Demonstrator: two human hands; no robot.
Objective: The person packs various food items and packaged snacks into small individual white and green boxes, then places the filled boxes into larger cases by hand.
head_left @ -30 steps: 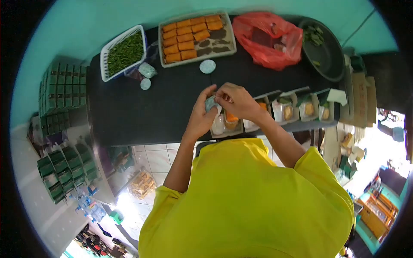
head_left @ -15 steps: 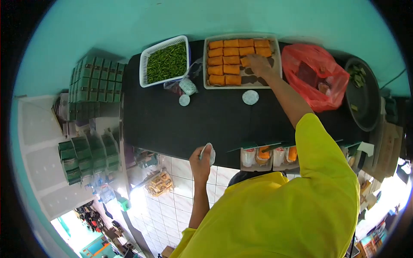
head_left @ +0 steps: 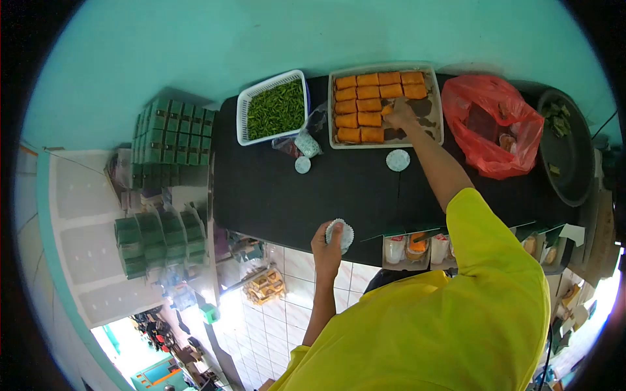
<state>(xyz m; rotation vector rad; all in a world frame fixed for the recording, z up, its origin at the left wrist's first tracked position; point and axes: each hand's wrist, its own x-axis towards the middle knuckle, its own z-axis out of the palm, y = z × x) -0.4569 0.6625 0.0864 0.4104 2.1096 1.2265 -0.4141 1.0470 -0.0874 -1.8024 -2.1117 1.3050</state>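
Pinched between thumb and fingers of my left hand (head_left: 326, 247) is a white fluted paper cup (head_left: 342, 236), at the table's near edge. My right hand (head_left: 400, 115) reaches into the pale tray (head_left: 438, 117), its fingers closed on an orange roll (head_left: 387, 110). Rows of orange rolls (head_left: 368, 105) fill the tray's left and back parts; dark stains mark its bare bottom at the right. Just in front of the tray lies a round stack of paper cups (head_left: 398, 160). A smaller one (head_left: 302, 165) lies beside a plastic bag of cups (head_left: 308, 144).
A white basket of green chillies (head_left: 276, 108) stands left of the tray. On the right are a red plastic bag (head_left: 490, 130) and a dark basin with leaves (head_left: 569, 171). Open boxes (head_left: 405, 259) with packed food line the near edge; green boxes (head_left: 173, 133) are stacked at left.
The whole view has shifted, so the table sits farther right and lower. My right hand has lifted a roll from its row; my left hand has turned the paper cup's face more into view.
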